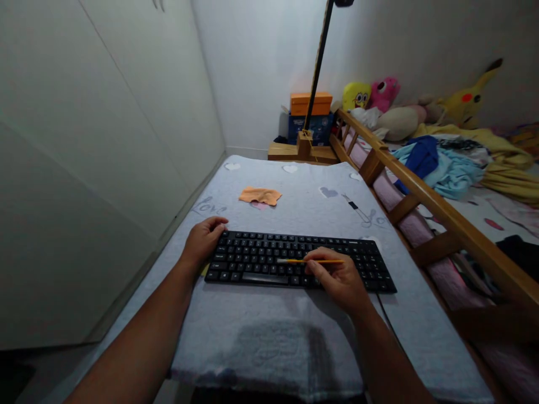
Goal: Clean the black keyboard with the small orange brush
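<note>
A black keyboard [269, 261] lies across the cloth-covered table [252, 331], its cable running off toward the near right. With its fingers closed on the keyboard's left end, my left hand [204, 242] steadies that side. My right hand [337, 278] pinches a small paintbrush [297, 261] with a yellow handle. The brush points left, and its pale bristles are over the letter keys; whether they touch the keys I cannot tell. Part of the right side of the keyboard is hidden behind my right hand.
An orange cloth [260, 196] lies beyond the keyboard. Tweezers-like metal tool [356, 207] rests at the far right. A wooden bed rail [421, 207] borders the right side, a white cabinet [105, 140] the left. Boxes [310, 105] and a dark pole [319, 64] stand behind.
</note>
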A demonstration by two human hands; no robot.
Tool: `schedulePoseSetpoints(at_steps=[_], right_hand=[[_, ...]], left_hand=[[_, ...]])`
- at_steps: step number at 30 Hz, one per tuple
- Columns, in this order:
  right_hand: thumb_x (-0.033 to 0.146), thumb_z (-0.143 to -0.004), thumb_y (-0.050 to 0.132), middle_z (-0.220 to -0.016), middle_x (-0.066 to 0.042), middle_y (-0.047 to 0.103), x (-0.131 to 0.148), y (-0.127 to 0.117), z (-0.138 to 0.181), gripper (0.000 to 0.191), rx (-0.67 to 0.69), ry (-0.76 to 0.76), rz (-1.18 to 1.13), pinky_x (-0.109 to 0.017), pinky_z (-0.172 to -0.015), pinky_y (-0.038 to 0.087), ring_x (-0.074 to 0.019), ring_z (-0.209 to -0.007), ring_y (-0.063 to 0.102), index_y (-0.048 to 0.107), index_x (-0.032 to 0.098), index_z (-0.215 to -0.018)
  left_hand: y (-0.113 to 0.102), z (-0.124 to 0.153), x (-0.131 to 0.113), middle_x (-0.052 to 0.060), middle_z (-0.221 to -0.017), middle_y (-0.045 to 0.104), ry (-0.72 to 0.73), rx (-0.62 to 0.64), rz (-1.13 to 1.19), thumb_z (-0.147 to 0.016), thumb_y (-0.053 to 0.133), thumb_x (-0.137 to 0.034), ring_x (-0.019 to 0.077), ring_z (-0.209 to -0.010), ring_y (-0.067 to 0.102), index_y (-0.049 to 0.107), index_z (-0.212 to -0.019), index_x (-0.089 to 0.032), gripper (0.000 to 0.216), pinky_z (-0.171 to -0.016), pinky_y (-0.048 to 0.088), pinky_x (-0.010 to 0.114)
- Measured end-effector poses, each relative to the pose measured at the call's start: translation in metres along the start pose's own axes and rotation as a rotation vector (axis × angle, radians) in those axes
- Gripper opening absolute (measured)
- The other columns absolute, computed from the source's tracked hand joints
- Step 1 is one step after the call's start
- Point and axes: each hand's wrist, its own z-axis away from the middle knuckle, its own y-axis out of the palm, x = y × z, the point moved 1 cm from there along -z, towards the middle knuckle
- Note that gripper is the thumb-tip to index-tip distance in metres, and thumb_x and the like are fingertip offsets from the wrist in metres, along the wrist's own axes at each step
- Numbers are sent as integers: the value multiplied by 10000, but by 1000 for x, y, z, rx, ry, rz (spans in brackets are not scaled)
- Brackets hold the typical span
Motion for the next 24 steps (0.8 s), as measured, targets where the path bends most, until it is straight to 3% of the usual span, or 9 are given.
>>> schedulePoseSetpoints(at_steps=[9,24], right_hand=[[321,-888,641,-728,-40,710,-7,17,-4,175,57,43,34,-277,-626,481,-174,-675,647,752,189,-858],[371,-797,639,-582,3,564,-11,-19,-1,204,-101,177,88,-253,-495,360,-134,-523,488,685,194,-706]], left_hand=[[0,2,-3,43,-833,740,-2,-6,-7,-756,625,-454,224,-748,643,780,-1016,-178,409,-682,465,325],[1,0,-1,46,-843,744,0,4,20,-761,627,-462,222,-756,653,770,-1014,-171,411,-682,474,319]])
